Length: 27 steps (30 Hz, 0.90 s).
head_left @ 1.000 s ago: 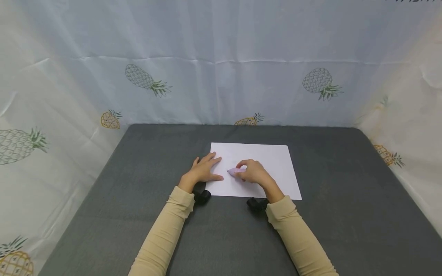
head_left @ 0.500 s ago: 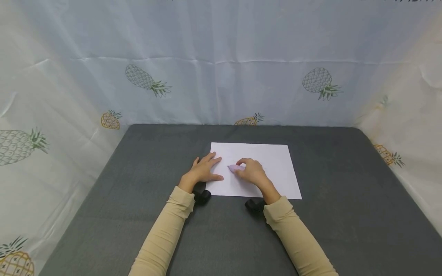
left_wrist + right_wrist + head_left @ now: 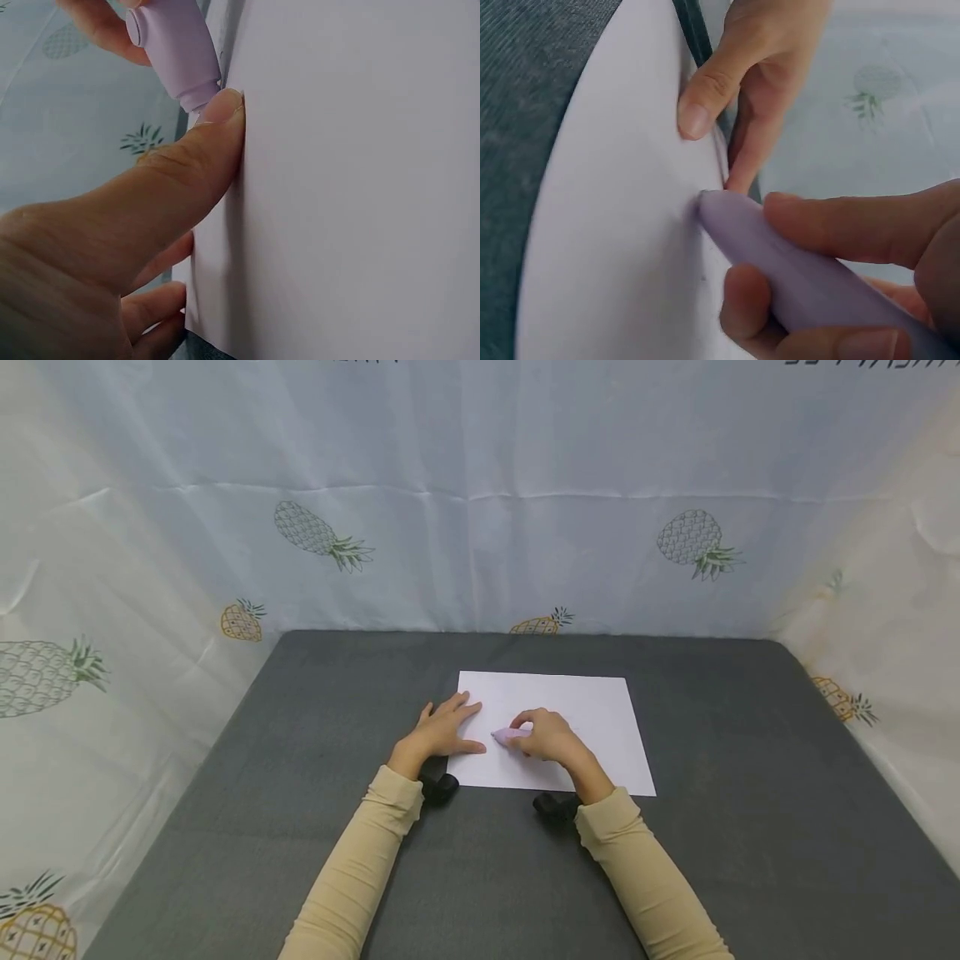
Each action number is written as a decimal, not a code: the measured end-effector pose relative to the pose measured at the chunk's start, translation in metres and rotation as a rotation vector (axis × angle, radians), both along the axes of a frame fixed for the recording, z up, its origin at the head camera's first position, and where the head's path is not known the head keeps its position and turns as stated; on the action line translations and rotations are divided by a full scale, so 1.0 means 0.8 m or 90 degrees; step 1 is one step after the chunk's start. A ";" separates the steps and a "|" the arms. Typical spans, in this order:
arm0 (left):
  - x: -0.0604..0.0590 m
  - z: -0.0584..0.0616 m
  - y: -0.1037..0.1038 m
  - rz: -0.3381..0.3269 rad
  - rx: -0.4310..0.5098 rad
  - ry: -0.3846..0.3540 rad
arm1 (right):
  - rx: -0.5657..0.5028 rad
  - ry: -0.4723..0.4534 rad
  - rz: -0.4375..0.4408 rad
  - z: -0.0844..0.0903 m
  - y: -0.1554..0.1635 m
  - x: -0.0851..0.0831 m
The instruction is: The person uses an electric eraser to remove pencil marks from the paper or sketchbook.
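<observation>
Pen, lilac, is gripped in the right hand, tip on the paper, pointing left toward the flat, open left hand pressing the sheet's near-left edge.

The right hand pinches a lilac pen, its tip touching the white paper. The left hand presses fingertips on the sheet's edge. Grey worktop lies beneath.

Head view looks down; both wrist views closely share the paper.
</observation>
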<state>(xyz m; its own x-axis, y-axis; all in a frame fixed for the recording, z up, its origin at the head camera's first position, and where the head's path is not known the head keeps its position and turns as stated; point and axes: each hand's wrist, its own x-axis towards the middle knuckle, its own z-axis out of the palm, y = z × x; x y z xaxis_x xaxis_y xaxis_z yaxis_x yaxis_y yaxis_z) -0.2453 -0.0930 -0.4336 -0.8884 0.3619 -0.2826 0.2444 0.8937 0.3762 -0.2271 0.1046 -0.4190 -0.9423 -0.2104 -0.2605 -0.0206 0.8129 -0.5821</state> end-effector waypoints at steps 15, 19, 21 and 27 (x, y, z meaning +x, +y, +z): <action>0.000 0.000 0.000 -0.004 0.000 0.004 | 0.015 0.043 0.015 -0.004 -0.001 -0.003; -0.001 -0.003 -0.002 -0.005 0.001 0.002 | 0.006 0.013 0.014 -0.002 -0.002 -0.003; -0.001 -0.003 -0.003 -0.005 0.001 0.006 | 0.012 0.025 0.012 -0.002 -0.002 -0.003; -0.001 -0.002 -0.003 0.000 0.005 0.002 | 0.009 0.005 -0.011 -0.001 0.008 -0.008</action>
